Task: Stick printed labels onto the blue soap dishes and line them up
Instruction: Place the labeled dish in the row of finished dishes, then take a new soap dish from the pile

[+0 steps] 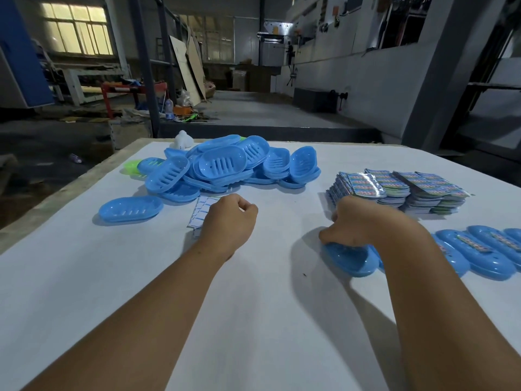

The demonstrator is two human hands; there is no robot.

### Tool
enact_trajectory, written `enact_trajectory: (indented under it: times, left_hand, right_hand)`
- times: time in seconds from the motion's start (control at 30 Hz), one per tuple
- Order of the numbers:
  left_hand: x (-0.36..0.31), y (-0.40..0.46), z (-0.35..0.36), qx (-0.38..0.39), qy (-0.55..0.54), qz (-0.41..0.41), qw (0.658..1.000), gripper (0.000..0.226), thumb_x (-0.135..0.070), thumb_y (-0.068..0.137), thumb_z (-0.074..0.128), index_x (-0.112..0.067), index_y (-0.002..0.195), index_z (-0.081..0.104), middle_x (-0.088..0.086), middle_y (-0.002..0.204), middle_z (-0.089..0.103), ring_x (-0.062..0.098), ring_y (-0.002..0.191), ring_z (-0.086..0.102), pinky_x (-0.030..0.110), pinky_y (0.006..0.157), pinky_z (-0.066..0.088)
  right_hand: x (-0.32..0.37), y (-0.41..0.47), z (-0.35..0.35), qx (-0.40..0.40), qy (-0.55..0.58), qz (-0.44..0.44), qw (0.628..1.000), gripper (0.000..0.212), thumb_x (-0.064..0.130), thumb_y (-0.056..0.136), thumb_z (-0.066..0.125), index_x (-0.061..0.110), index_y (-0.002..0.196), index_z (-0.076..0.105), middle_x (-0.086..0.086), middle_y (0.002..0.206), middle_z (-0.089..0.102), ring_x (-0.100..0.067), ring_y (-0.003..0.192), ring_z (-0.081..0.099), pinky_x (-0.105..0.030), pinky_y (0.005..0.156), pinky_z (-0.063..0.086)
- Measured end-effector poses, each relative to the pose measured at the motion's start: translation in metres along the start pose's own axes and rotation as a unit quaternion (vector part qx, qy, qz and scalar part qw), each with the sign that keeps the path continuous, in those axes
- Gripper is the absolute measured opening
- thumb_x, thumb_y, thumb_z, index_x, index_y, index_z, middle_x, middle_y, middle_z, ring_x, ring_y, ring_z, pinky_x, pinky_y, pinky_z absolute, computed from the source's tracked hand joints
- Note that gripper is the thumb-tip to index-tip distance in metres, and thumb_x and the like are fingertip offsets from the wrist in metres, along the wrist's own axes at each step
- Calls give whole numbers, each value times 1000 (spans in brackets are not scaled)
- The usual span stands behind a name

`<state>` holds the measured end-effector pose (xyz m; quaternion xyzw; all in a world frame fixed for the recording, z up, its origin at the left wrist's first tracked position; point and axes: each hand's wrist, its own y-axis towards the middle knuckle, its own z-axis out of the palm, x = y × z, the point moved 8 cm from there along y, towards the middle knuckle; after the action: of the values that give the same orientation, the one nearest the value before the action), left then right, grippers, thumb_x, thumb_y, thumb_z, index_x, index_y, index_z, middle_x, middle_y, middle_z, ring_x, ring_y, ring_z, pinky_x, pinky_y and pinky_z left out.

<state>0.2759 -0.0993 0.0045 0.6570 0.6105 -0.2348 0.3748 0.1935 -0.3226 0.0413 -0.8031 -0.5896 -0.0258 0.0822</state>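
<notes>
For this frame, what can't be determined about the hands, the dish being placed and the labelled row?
- Soap dish under the right hand, head view: the hand and forearm cover its top, so any label is hidden.
- Labelled row: cut off by the right edge; count unknown.
- Left hand: curled fingers face away; contents unseen.
- Printed labels: text too small.

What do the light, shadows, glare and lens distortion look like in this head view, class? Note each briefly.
Head view: dim hall behind, one bright window at upper left; the white table is lit from above, so both forearms cast soft shadows; glare streaks the glossy label stacks; the wide lens bends the table edges and pillars; the right hand on a blue dish looks slightly blurred.
</notes>
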Motion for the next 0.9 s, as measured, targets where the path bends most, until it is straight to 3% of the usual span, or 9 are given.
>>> enact_trajectory:
  times: [0.1, 0.17, 0.27, 0.33, 0.47, 0.53, 0.63, 0.77, 0.9]
  left_hand:
    - [1, 0, -2, -7, -16, 4, 1000, 8, -34, 91, 58, -27, 89, 61, -12, 78, 64, 7, 73, 60, 23, 56, 39]
    - [1, 0, -5, -14, -27, 11, 999, 8, -33, 91, 58, -26, 89, 62, -11, 76, 65, 6, 71, 60, 22, 54, 39]
    - [-1, 0, -12, -26, -31, 40, 998, 11, -33, 92, 58, -24, 91, 63, -10, 71, 64, 6, 69, 60, 22, 56, 42]
    - [-3, -1, -20, -45, -2, 75, 996, 13, -34, 94, 57, -23, 92, 63, -10, 69, 64, 10, 69, 61, 26, 61, 46]
    - [-2, -2, -59, -181, 179, 141, 957, 16, -31, 96, 53, -20, 96, 64, -5, 84, 66, 20, 79, 59, 34, 67, 47]
    - [11, 5, -81, -227, 301, 111, 919, 18, -29, 95, 56, -18, 106, 64, 2, 102, 65, 25, 97, 59, 40, 79, 48]
    - [48, 17, -104, -206, 416, -21, 885, 28, -30, 90, 61, -17, 114, 61, 6, 113, 62, 27, 107, 54, 41, 86, 42]
    - [80, 22, -111, -148, 415, -106, 892, 28, -26, 89, 61, -20, 116, 58, 5, 114, 64, 26, 114, 52, 42, 90, 38]
    - [64, 20, -116, -203, 382, -65, 899, 19, -24, 92, 62, -19, 110, 64, 5, 104, 67, 26, 102, 58, 38, 81, 38]
  right_hand:
    - [-5, 6, 1, -12, -8, 2, 1000, 34, 13, 80, 63, 6, 112, 70, -13, 107, 72, -28, 92, 69, -36, 82, 59]
    - [-10, 11, 2, -13, 2, 6, 1000, 38, 4, 83, 56, 7, 120, 67, -13, 116, 68, -32, 102, 67, -40, 91, 57]
    - [-10, 15, 5, -7, 3, -4, 1000, 42, -1, 85, 53, 10, 122, 67, -12, 117, 68, -31, 98, 67, -33, 79, 55]
    - [-6, 17, 7, -7, 12, -19, 1000, 46, 0, 86, 53, 22, 124, 67, -6, 121, 65, -26, 98, 65, -31, 80, 54]
    - [11, 21, 7, -25, 47, -69, 996, 47, 2, 87, 53, 28, 124, 63, 2, 115, 59, -21, 101, 59, -28, 77, 45]
    - [20, 20, 10, -25, 63, -93, 993, 45, 3, 87, 53, 28, 124, 63, 5, 111, 56, -19, 98, 55, -27, 76, 41]
    - [27, 19, 14, -24, 80, -115, 990, 42, 8, 86, 57, 26, 123, 64, 4, 113, 55, -18, 98, 56, -27, 75, 44]
    - [33, 22, 19, -24, 83, -128, 988, 42, 9, 86, 57, 27, 124, 64, 6, 110, 56, -16, 97, 56, -26, 72, 42]
    - [32, 24, 17, -35, 91, -131, 987, 40, 9, 90, 54, 28, 124, 63, 8, 110, 57, -13, 93, 56, -25, 69, 40]
